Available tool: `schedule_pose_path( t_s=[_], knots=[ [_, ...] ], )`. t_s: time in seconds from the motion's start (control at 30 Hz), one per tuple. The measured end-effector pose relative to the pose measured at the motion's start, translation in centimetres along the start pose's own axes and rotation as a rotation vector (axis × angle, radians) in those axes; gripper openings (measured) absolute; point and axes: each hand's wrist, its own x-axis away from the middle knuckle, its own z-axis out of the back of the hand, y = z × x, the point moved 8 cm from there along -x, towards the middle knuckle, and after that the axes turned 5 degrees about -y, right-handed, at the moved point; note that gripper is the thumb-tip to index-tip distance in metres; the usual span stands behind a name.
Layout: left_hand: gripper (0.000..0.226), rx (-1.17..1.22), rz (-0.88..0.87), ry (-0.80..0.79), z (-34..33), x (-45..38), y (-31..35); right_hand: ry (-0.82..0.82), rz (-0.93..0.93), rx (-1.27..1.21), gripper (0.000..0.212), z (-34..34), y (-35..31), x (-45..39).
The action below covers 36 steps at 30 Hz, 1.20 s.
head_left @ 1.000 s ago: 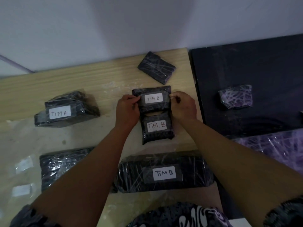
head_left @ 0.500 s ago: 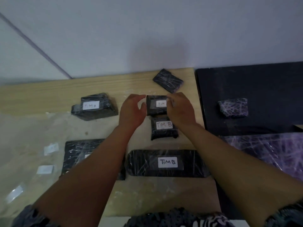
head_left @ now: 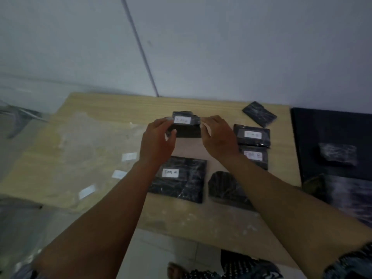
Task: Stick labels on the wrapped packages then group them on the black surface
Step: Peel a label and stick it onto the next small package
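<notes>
A black wrapped package with a white label (head_left: 186, 125) sits at the middle of the wooden table (head_left: 100, 125). My left hand (head_left: 159, 137) grips its left end and my right hand (head_left: 217, 137) grips its right end. Two small labelled packages (head_left: 251, 135) lie stacked end to end just right of my right hand. An unlabelled small package (head_left: 259, 113) lies behind them. A flat labelled package (head_left: 181, 178) and a long dark package (head_left: 225, 186) lie under my forearms. The black surface (head_left: 332, 127) at the right carries a small wrapped package (head_left: 338, 156).
Three loose white labels (head_left: 118, 174) lie on a clear plastic sheet on the table's left part. A larger wrapped package (head_left: 352, 194) lies at the near right on the black surface. The wall stands right behind the table.
My head has turned left. Both hands have left the small labelled packages and moved left to the labelled package at the table's middle, closing on its two ends.
</notes>
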Motion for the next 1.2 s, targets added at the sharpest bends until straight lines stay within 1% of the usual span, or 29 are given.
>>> schedule_pose_path(
  t_s=[0.2, 0.37, 0.57, 0.7, 0.83, 1.0, 1.1, 1.2],
  knots=[
    [0.034, -0.049, 0.051, 0.025, 6.2, 5.2, -7.6, -0.072, 0.041, 0.019, 0.036, -6.3, -7.4, 2.5],
    [0.034, -0.059, 0.102, 0.036, 10.3, 9.1, -13.3, -0.11, 0.131, 0.013, 0.038, -11.9, -13.1, 4.5],
    [0.035, -0.075, 0.192, 0.046, 13.4, 13.5, -20.8, -0.214, 0.2, 0.062, 0.035, -19.1, -19.0, 6.1],
    [0.034, -0.093, 0.24, 0.03, 13.8, 15.8, -25.1, -0.309, 0.247, 0.089, 0.038, -23.4, -21.3, 6.4],
    [0.034, -0.091, 0.318, -0.009, 13.2, 17.2, -28.9, -0.408, 0.287, 0.11, 0.034, -27.8, -22.3, 6.2],
    [0.04, -0.084, 0.378, -0.145, 10.9, 18.2, -33.2, -0.564, 0.325, 0.156, 0.035, -33.7, -22.9, 5.4],
    [0.042, -0.088, 0.413, -0.196, 9.6, 18.5, -35.2, -0.622, 0.337, 0.181, 0.038, -36.2, -22.8, 4.8],
    [0.042, -0.086, 0.41, -0.242, 8.1, 18.1, -36.8, -0.681, 0.311, 0.189, 0.039, -38.2, -22.2, 4.1]
  ],
)
